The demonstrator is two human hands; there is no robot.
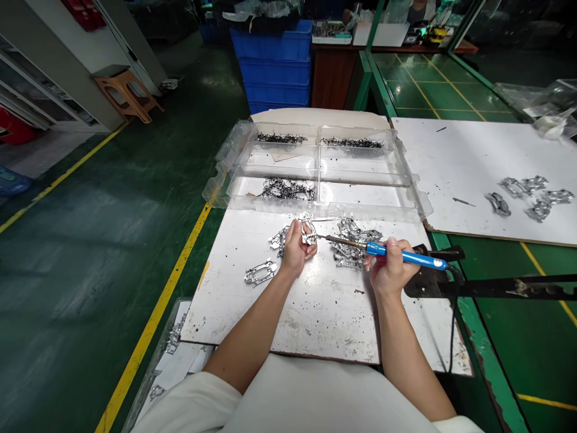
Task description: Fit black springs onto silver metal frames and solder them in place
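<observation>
My left hand [295,251] is closed on a shiny silver frame part [308,228], lifted a little over the white board [297,319]. In my right hand [391,267] is a blue-handled soldering iron [408,257], gripped like a pen. Its metal tip points left and meets or nearly meets the frame part; contact is too small to tell. Under the iron's shaft lies a pile of similar silver parts [349,240]. Another silver frame [260,272] rests left of my left hand, and a few more [278,240] lie just behind that hand.
A clear divided tray [318,159] with clumps of thin black pieces [288,189] stands at the board's far side. More silver parts [538,198] lie on the right-hand board [451,168]. The iron's black cord [453,325] hangs past a black metal bracket [496,287]. Blue crates [274,72] stand beyond.
</observation>
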